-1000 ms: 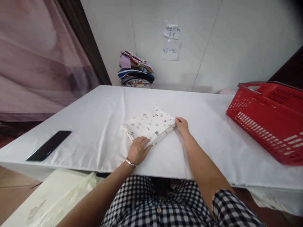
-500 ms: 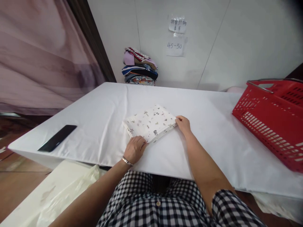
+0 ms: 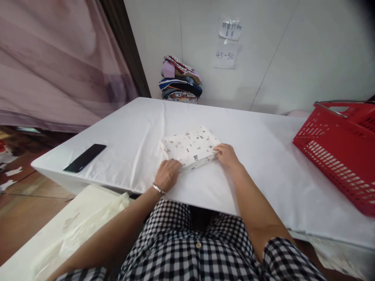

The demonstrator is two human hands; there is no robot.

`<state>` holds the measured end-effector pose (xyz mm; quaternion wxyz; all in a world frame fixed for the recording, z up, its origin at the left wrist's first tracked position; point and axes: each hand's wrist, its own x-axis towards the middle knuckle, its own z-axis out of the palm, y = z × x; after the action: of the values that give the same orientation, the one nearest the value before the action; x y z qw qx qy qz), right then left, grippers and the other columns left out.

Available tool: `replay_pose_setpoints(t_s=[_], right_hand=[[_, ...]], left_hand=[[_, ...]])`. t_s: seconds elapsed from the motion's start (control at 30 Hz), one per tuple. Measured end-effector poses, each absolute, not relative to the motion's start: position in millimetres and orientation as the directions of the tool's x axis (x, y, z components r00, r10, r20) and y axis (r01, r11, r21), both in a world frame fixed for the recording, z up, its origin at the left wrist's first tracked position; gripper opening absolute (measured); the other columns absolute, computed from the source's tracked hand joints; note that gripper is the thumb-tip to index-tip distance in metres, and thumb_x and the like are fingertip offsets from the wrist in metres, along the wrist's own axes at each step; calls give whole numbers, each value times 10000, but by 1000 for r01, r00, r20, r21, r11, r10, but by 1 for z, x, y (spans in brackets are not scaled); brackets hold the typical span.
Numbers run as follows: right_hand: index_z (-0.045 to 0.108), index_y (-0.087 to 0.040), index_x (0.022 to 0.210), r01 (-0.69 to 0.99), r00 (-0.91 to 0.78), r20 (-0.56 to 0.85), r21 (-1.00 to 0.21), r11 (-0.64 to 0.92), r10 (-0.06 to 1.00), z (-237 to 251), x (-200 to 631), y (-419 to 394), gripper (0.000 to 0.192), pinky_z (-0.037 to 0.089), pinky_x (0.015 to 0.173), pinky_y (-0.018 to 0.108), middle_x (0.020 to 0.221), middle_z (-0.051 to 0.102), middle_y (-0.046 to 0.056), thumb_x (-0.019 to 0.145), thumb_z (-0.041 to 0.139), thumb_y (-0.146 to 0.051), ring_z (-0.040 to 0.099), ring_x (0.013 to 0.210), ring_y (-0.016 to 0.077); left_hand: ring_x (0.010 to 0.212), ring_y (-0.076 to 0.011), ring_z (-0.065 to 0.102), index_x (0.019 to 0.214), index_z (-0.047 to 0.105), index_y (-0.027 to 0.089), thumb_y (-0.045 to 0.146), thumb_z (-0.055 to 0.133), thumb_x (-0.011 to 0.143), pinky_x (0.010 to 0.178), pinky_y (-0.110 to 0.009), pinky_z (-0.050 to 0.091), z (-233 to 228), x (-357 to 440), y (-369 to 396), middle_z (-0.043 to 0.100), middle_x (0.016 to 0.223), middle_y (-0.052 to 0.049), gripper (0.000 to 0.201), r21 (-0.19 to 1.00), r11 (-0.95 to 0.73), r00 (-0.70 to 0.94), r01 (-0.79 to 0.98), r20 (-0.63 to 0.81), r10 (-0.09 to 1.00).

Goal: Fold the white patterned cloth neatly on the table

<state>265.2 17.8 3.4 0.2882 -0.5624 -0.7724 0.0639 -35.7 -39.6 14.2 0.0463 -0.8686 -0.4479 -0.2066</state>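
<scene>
A big table (image 3: 263, 148) with a white cover fills the middle. A red basket (image 3: 336, 152) sits on its right side. A pile of clothes (image 3: 181, 80) stands at the far edge by the wall. A folded cloth (image 3: 190, 146) with tiny pictures lies near the front. The left hand (image 3: 167, 174) pinches its near corner. The right hand (image 3: 226, 155) pinches its right corner. A black phone (image 3: 84, 157) lies far left.

bare tablecloth (image 3: 249, 128) around, red basket (image 3: 336, 150) (right side)

White panelled wall (image 3: 293, 50), mauve curtain (image 3: 52, 58), wooden floor (image 3: 26, 207)
</scene>
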Motion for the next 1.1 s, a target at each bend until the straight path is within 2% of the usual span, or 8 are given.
replay_pose_setpoints(t_s=[0.13, 0.27, 0.33, 0.47, 0.63, 0.77, 0.97, 1.1], right_hand=[[710, -223, 784, 757, -269, 328, -509, 409, 906, 9, 261, 10, 304, 400, 877, 351, 861, 690, 13, 661, 467, -89, 600, 842, 181], [706, -201, 818, 600, -238, 341, -685, 414, 909, 12, 260, 4, 332, 446, 805, 301, 876, 679, 24, 651, 443, -84, 605, 842, 167], [702, -203, 838, 577, -225, 340, -709, 406, 913, 12, 258, 2, 330, 450, 808, 306, 888, 673, 24, 658, 449, -90, 600, 856, 169], [687, -230, 944, 616, -322, 350, -628, 476, 879, 14, 246, -1, 282, 449, 828, 322, 967, 652, 30, 707, 546, -174, 567, 932, 187], [669, -245, 1009, 696, -380, 351, -501, 514, 856, 12, 236, -2, 247, 438, 844, 347, 1006, 633, 39, 790, 555, -256, 539, 945, 200], [667, -245, 1008, 724, -405, 341, -446, 526, 848, 9, 236, 1, 233, 430, 837, 344, 990, 630, 40, 806, 551, -247, 534, 921, 198], [685, -221, 844, 744, -361, 339, -457, 487, 869, 11, 233, 0, 211, 414, 775, 307, 894, 632, 42, 846, 476, -200, 528, 881, 183], [683, -223, 791, 690, -346, 294, -564, 454, 891, 14, 232, -1, 169, 405, 773, 294, 855, 622, 26, 815, 515, -216, 538, 867, 172]], left_hand=[[903, -265, 549, 864, 585, 197, 68, 474, 692, 804, -418, 380, 21, -67, -3, 638, 897, -89, 243, 61, -427, 368, 902, 408, 836], [956, -262, 543, 880, 584, 187, 50, 484, 636, 864, -422, 370, 21, -69, -4, 634, 915, -86, 298, 95, -408, 335, 908, 422, 842], [996, -262, 534, 940, 582, 189, 91, 514, 659, 929, -450, 333, 21, -61, -14, 630, 974, -80, 304, 121, -417, 323, 901, 454, 831], [1013, -248, 533, 1048, 573, 199, 274, 520, 800, 1004, -489, 255, 21, -43, -23, 621, 1051, -77, 264, 147, -485, 366, 862, 482, 796], [938, -228, 539, 1051, 598, 194, 289, 471, 861, 848, -403, 400, 16, -32, -4, 630, 1026, -79, 247, 161, -567, 453, 808, 446, 772], [876, -210, 538, 1002, 613, 189, 272, 469, 867, 775, -359, 428, 14, -32, 8, 631, 972, -71, 214, 158, -630, 531, 760, 408, 743], [830, -201, 531, 894, 613, 176, 262, 423, 890, 766, -360, 418, 15, -32, 6, 618, 871, -72, 209, 126, -613, 520, 780, 415, 746], [859, -214, 529, 926, 612, 187, 268, 422, 886, 758, -367, 415, 12, -30, -2, 617, 910, -76, 210, 127, -578, 484, 806, 421, 767]])
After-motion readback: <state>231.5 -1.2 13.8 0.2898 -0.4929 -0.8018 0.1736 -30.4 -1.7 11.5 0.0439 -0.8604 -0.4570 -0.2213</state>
